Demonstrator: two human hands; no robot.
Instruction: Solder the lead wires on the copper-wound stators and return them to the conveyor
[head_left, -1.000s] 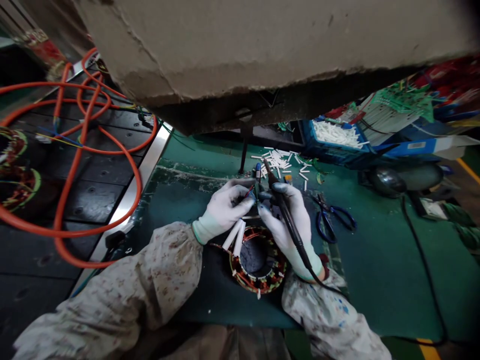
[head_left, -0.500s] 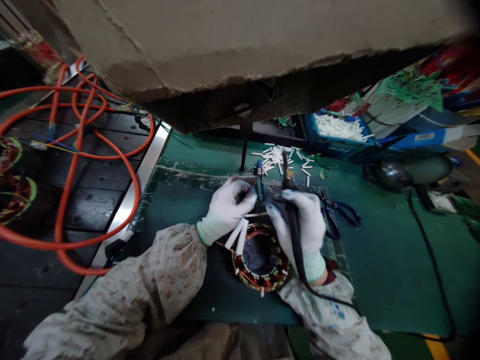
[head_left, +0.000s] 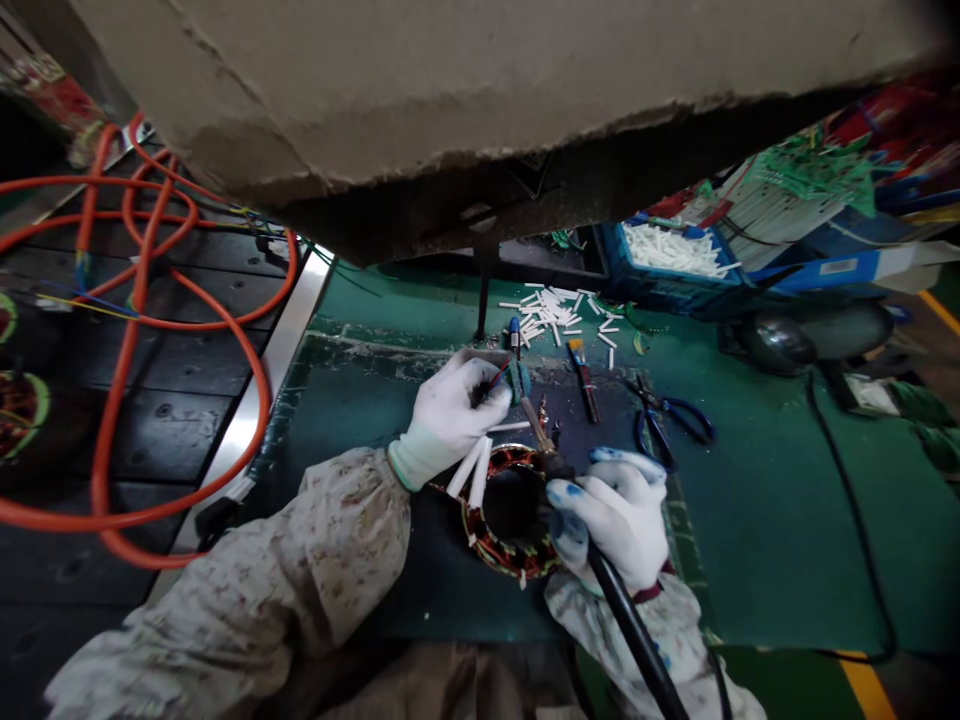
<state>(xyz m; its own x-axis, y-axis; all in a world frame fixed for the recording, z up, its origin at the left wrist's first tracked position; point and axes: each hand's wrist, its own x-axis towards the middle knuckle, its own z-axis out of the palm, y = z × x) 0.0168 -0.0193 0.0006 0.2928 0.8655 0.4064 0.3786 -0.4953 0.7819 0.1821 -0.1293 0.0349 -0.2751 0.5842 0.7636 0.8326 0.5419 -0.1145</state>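
Note:
My left hand (head_left: 454,408), in a white glove, is closed in a pinch on a thin red wire (head_left: 501,373). My gloved right hand (head_left: 619,515) grips a soldering iron (head_left: 537,424) by its dark handle. Its metal tip points up and left, close to my left fingertips; whether it touches the wire I cannot tell. Below both hands lies a ring-shaped motor stator (head_left: 491,550) with copper-coloured windings, its right side partly covered by my right hand. Two white sleeves (head_left: 471,470) stick out beside its upper left rim, under my left hand.
Blue-handled pliers (head_left: 675,415) and a brush (head_left: 583,380) lie on the green mat. Behind them are scattered white tubes (head_left: 551,315) and a blue bin (head_left: 667,280) of more tubes. A cardboard sheet (head_left: 480,90) hangs overhead. Orange hose (head_left: 124,400) coils at left.
My right hand has moved down and right, and the iron has swung from pointing up to pointing at my left fingertips. The brush has come into view. My left hand keeps its pinch.

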